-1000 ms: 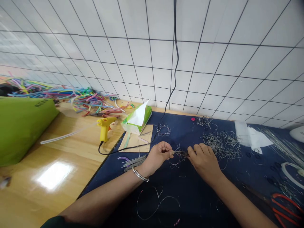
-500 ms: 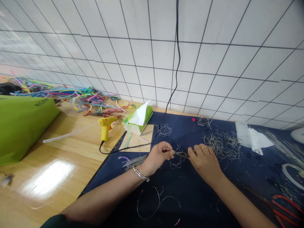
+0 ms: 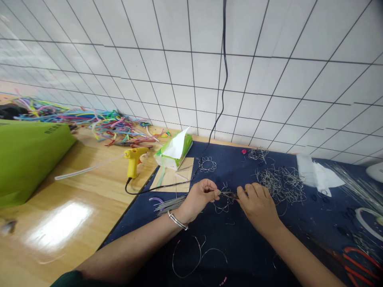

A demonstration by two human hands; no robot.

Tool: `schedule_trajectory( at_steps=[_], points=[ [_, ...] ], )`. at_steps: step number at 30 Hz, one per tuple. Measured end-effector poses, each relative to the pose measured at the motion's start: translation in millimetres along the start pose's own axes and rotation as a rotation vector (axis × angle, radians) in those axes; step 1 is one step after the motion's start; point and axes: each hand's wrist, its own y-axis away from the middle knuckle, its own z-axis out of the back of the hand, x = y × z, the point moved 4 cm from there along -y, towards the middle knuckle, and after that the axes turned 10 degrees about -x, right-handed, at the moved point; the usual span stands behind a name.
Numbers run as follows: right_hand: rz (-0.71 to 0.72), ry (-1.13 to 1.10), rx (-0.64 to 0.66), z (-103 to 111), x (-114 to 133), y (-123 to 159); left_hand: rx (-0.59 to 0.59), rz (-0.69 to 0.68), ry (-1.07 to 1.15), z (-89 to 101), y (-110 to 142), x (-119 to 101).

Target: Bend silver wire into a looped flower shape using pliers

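Above the dark blue mat, my left hand (image 3: 203,197) is pinched closed on a thin wire piece, mostly hidden by the fingertips. A silver bangle is on that wrist. My right hand (image 3: 259,205) is closed around a pair of pliers (image 3: 230,194), whose dark, narrow jaws point left and reach close to the left fingertips. Just below and behind the jaws lies a wire flower shape (image 3: 223,206). Another looped wire flower (image 3: 207,164) rests farther back. Nearer me is a large loose curl of wire (image 3: 185,276).
Tangled wire (image 3: 279,183) lies right of my hands. A yellow glue gun (image 3: 133,163), a tissue pack (image 3: 173,151) and a green bag (image 3: 32,159) stand left. Orange-handled scissors (image 3: 359,263) lie front right. Straight wires (image 3: 170,204) sit under my left wrist. A black cord (image 3: 221,99) hangs along the tiled wall.
Both hands stay almost in place, still gripping the wire and the pliers. The pliers' jaws have shifted only very slightly.
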Motion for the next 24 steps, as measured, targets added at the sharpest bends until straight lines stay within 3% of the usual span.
schedule_trajectory(
  at_steps=[24],
  points=[
    [0.024,0.025,0.043,-5.0,-0.4,1.8,0.022,-0.032,-0.046,-1.6,3.2,-3.4]
  ],
)
